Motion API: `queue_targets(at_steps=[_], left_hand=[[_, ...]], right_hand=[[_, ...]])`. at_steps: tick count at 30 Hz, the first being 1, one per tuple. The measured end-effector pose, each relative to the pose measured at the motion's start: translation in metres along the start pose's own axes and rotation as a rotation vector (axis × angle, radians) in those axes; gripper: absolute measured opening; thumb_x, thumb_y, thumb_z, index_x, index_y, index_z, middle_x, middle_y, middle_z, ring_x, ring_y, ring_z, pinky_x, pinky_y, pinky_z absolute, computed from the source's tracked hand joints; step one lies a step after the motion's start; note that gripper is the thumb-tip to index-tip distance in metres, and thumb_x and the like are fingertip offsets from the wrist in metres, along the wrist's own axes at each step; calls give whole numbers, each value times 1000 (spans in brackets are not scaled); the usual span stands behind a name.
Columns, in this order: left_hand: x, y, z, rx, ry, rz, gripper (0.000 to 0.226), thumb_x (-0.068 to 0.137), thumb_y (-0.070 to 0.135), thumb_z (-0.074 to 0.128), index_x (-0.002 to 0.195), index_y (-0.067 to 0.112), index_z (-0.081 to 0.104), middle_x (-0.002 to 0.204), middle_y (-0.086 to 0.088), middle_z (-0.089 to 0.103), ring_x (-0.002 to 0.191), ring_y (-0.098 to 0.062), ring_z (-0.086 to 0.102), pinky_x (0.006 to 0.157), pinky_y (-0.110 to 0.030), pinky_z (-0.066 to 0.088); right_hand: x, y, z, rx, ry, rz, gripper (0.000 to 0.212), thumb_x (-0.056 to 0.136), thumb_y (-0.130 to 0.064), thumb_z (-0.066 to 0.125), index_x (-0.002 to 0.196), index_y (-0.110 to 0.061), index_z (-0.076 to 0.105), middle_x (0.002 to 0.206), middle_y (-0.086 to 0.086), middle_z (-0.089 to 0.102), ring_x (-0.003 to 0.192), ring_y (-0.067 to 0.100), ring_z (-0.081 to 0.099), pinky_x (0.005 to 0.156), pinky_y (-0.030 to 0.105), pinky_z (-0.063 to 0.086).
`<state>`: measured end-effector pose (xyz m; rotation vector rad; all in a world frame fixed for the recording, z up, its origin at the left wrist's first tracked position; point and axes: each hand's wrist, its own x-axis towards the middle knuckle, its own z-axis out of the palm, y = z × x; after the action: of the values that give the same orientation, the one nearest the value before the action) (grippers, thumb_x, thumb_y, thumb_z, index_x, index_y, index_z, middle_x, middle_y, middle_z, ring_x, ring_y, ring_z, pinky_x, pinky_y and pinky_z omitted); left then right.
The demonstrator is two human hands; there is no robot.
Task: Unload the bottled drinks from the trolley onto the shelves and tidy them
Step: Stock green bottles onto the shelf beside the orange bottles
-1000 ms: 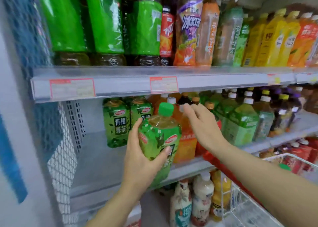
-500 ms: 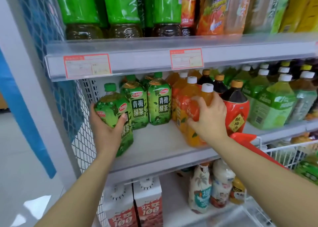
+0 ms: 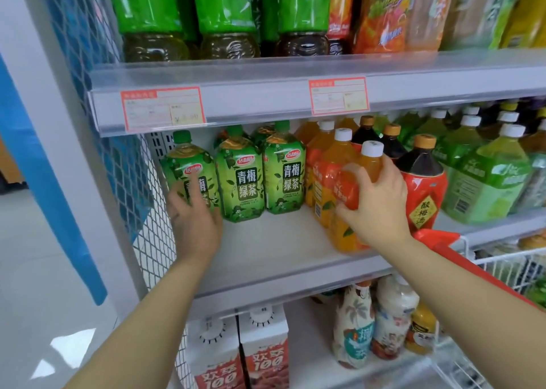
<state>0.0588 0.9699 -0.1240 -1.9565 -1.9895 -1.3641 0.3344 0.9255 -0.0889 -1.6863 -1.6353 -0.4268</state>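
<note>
The left grip point(image 3: 195, 220) is wrapped round the lower body of a green plum tea bottle point(image 3: 186, 164), with the thumb on its left side and the fingers across the label, though the fingers are blurred. The bottle is stood upright at the left end of the middle shelf point(image 3: 280, 241), just beside the wire mesh side panel point(image 3: 150, 226). Immediately right of this grip, two matching green tea bottles point(image 3: 240, 182) are lined up, touching each other. The right grip point(image 3: 375, 205) is curled round the shoulder of a white-capped orange juice bottle point(image 3: 370, 164), which is held at the front of a row of orange drink bottles point(image 3: 322, 164). Just right of that grip a dark sour plum drink bottle point(image 3: 422, 182) with a red label is seen, and further right, pale green bottles point(image 3: 487, 182). Below the right forearm, the trolley point(image 3: 502, 258) with its red handle is parked. Price tags point(image 3: 162, 108) are fixed above both grips, and juice cartons point(image 3: 263, 353) are kept on the shelf beneath.
</note>
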Motion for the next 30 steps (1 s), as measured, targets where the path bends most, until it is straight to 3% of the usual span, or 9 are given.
queue_targets(at_steps=[2, 4, 8, 17, 20, 23, 26, 28, 30], left_hand=[[-10, -6, 13, 83, -171, -40, 82, 87, 18, 61, 150, 20, 8, 153, -4, -9, 138, -45, 11, 106, -56, 33], [-10, -9, 18, 109, -264, -80, 79, 91, 20, 55, 151, 17, 3, 154, -2, -21, 141, -43, -12, 111, -57, 23], [11, -14, 17, 141, -338, -27, 77, 92, 17, 53, 151, 14, 2, 155, -3, -23, 140, -41, -18, 113, -52, 10], [48, -22, 19, 24, -353, -73, 64, 92, 5, 49, 148, 7, 20, 158, -8, -3, 145, -31, 7, 117, -42, 15], [31, 4, 7, -92, -113, -43, 48, 90, 1, 47, 138, 6, 43, 149, -12, 30, 128, -30, 42, 103, -31, 35], [3, 48, -3, -215, 121, 137, 34, 89, 4, 48, 120, 11, 61, 127, -7, 52, 106, -21, 54, 86, -24, 38], [-29, 107, 3, -382, 112, 327, 30, 84, 13, 45, 105, 17, 66, 107, 2, 59, 90, -16, 57, 75, -29, 45], [-53, 151, 15, -500, 22, 471, 25, 85, 12, 47, 100, 17, 67, 100, 5, 60, 85, -12, 57, 71, -31, 48], [-79, 193, 31, -559, -86, 595, 21, 87, 13, 49, 99, 18, 66, 96, 8, 61, 86, -10, 58, 73, -34, 50]], right_hand=[[1, 0, 0, 4, 9, -8, 61, 68, -33, 71, 125, -25, 50, 141, 27, 31, 129, 45, 29, 104, 55, 29], [0, 1, 0, 2, 7, -10, 61, 69, -34, 71, 125, -26, 50, 141, 26, 30, 130, 44, 28, 104, 54, 28], [1, 2, 0, -11, 3, -24, 61, 70, -34, 71, 126, -25, 48, 141, 27, 30, 130, 45, 28, 103, 55, 29], [0, 4, -2, -31, -22, -51, 62, 72, -36, 70, 128, -25, 46, 141, 29, 28, 130, 46, 27, 103, 56, 27], [1, 5, -4, -43, -75, -57, 68, 72, -40, 71, 132, -26, 43, 144, 29, 24, 133, 46, 24, 106, 56, 26], [5, 10, -19, -30, -250, -129, 79, 74, -45, 71, 141, -30, 33, 151, 26, 8, 140, 42, 11, 111, 55, 23], [8, 25, -60, 98, -478, -189, 64, 85, -39, 63, 142, -34, 33, 156, 16, 6, 145, 26, 6, 115, 34, 20], [7, 47, -93, 99, -548, -232, 43, 89, -33, 59, 132, -29, 50, 149, 5, 33, 138, 13, 29, 103, 16, 28], [1, 77, -126, 63, -553, -198, 29, 90, -27, 59, 118, -23, 63, 124, -4, 61, 110, 3, 54, 85, 4, 36]])
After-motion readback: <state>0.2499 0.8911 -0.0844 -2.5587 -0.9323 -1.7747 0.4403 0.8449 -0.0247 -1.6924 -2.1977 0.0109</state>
